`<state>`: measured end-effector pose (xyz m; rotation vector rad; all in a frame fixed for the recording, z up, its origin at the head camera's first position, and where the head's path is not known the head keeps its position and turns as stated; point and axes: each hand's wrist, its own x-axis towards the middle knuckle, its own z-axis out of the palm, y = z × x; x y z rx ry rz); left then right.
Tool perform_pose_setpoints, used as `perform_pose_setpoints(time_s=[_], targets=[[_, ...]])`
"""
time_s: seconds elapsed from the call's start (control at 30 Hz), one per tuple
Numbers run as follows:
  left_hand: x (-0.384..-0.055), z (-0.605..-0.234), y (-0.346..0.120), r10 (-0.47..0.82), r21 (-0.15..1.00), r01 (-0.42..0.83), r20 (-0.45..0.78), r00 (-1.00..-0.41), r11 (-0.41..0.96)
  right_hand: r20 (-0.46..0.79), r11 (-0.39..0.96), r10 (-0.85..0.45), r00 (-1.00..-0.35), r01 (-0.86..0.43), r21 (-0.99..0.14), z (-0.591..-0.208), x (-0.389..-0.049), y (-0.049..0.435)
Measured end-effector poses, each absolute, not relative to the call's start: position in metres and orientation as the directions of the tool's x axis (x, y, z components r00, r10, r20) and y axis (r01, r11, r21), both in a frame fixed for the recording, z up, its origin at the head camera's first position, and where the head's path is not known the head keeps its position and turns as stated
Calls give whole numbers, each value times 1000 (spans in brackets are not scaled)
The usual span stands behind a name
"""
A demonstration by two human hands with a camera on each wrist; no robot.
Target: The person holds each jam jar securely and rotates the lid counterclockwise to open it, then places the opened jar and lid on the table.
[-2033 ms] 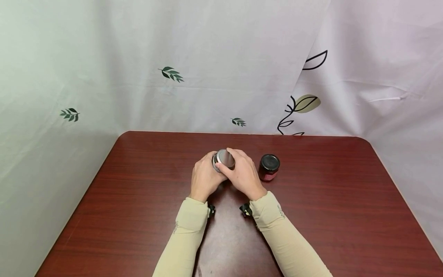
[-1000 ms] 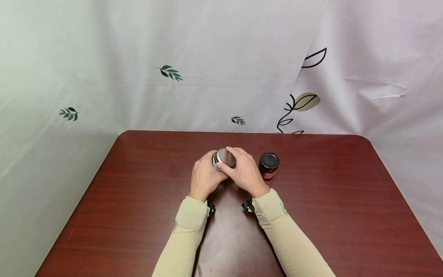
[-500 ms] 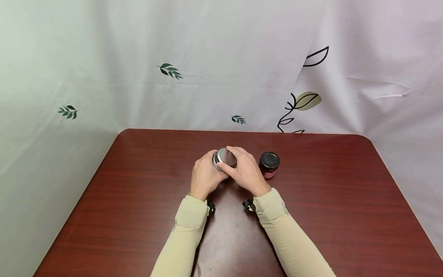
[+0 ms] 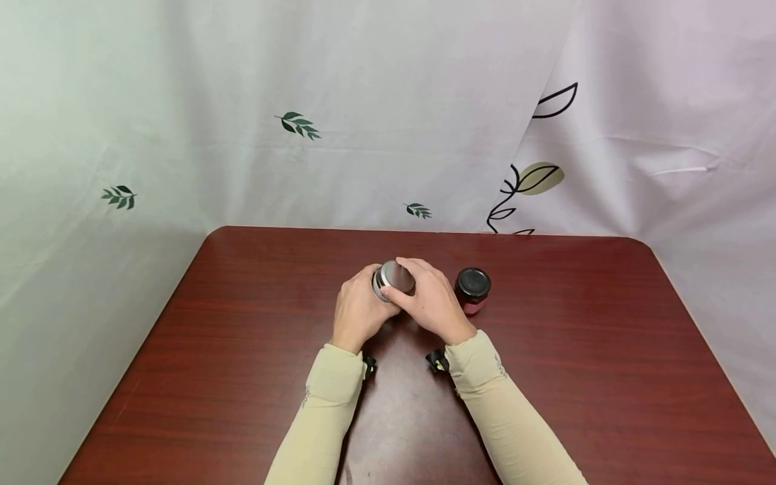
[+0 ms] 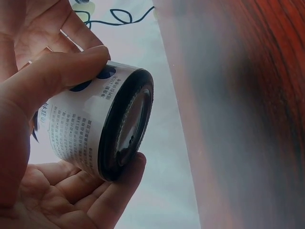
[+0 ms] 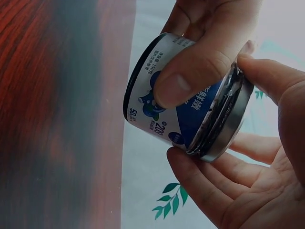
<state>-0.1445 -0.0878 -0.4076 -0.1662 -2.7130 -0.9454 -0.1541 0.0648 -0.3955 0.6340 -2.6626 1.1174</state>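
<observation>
Above the table, both hands hold a small jar (image 6: 155, 102) with a white and blue label that shows blueberries. It tilts, its glass base (image 5: 131, 124) facing outward in the left wrist view. My left hand (image 4: 362, 306) grips the jar's body, thumb pressed on the label and fingers underneath. Thumb and fingers of my right hand (image 4: 429, 300) close round the silver lid (image 6: 233, 126) from the opposite end. A crinkled, shiny dark band (image 6: 217, 117) shows between lid and label.
To the right of my right hand stands another jar (image 4: 473, 284) with a black lid and reddish label, upright on the dark red wooden table (image 4: 582, 377). A pale curtain (image 4: 364, 81) with leaf prints hangs behind the table's far edge.
My right hand and wrist have shifted slightly to the right while keeping hold of the lid. The left hand and the other jar stay in place.
</observation>
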Motion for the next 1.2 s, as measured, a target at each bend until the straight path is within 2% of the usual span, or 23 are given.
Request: perform_pose_setpoints(time_s=[0.3,1.2], targets=[[-143,-408,-88,23,592,192,280,-960,783,354,623,-326,-877,-481,-617,-396,-155,66],[-143,-403,-87,43,584,176,235,-971,793,319,643,-376,-870,-493,-587,-393,-156,70]])
